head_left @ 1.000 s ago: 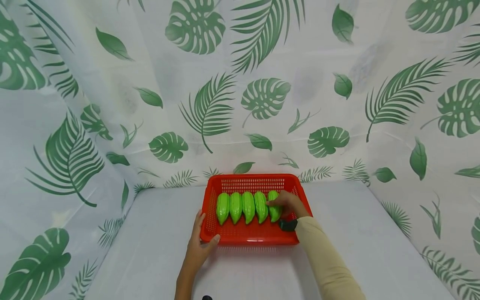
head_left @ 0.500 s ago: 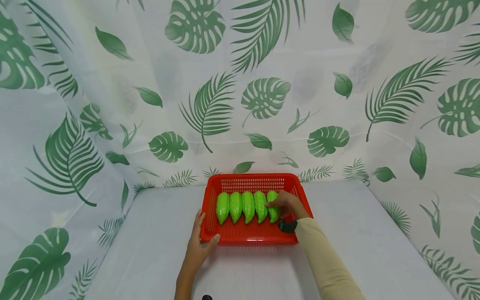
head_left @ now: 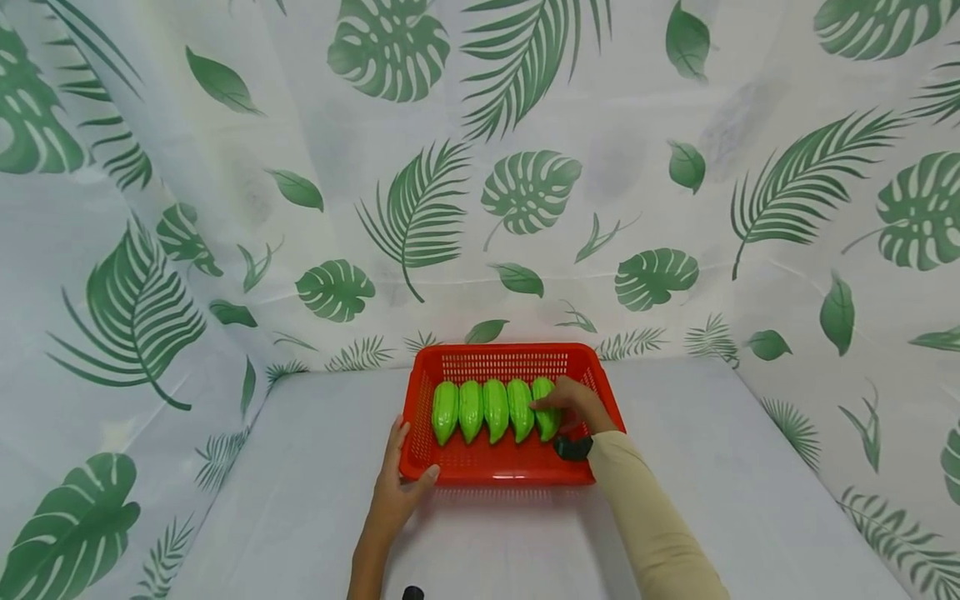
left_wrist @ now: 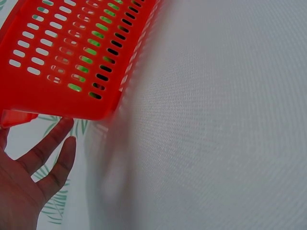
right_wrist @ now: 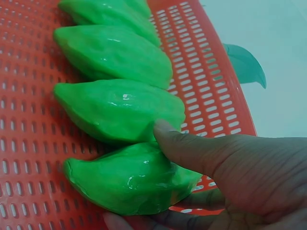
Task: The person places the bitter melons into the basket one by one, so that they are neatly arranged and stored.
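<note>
Several bright green, glossy, ridged plastic fruits (head_left: 496,410) with pointed tips lie side by side in a red basket (head_left: 510,477). My right hand (head_left: 573,402) grips the rightmost fruit (right_wrist: 127,182). In the right wrist view the thumb lies over its upper side, close to the neighbouring fruit (right_wrist: 120,108), and the other fingers reach under its lower side, partly hidden. My left hand (head_left: 401,483) holds the basket at its front left corner, thumb at the front rim and fingers along the left side. In the left wrist view the fingertips touch below the basket's red rim.
The basket stands on a white-covered table (head_left: 315,500), close to the back wall's white leaf-print cloth (head_left: 450,317). The same cloth hangs on both sides. A small black object (head_left: 412,592) shows at the bottom edge. A dark band (head_left: 573,448) circles the right wrist.
The rightmost fruit has shifted slightly left toward its neighbour with the right hand on it. The left hand stays at the basket corner. The head view has tilted slightly.
</note>
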`<state>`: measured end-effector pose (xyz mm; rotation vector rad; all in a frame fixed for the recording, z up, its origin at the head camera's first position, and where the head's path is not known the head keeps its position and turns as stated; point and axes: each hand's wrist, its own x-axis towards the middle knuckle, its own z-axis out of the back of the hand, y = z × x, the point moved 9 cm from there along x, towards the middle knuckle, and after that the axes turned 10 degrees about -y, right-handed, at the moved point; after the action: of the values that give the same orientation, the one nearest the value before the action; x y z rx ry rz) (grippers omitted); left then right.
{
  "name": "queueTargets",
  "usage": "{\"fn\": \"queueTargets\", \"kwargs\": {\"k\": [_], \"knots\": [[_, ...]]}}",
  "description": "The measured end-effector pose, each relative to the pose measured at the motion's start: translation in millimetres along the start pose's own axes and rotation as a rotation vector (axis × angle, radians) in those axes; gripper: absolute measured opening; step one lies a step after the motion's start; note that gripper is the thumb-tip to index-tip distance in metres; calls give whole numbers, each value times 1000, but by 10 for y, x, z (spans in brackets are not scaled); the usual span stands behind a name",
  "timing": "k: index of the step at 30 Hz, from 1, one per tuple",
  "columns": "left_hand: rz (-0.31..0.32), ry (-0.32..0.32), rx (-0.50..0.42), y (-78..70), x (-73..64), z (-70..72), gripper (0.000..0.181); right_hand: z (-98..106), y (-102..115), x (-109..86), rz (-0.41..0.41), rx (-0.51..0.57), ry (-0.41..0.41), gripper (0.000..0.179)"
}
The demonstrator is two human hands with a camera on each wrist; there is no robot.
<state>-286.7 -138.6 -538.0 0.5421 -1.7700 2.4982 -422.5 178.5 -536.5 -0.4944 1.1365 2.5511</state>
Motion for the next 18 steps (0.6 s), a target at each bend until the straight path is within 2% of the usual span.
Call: {"fn": "queueTargets", "kwargs": {"k": [9,18], "knots": [[-9,-4,2,-23,20,6,85,31,73,-69,38,-8,0,49],[-3,0,-5,4,1,-2,84,29,57,-82,5,-14,11,51]]}}
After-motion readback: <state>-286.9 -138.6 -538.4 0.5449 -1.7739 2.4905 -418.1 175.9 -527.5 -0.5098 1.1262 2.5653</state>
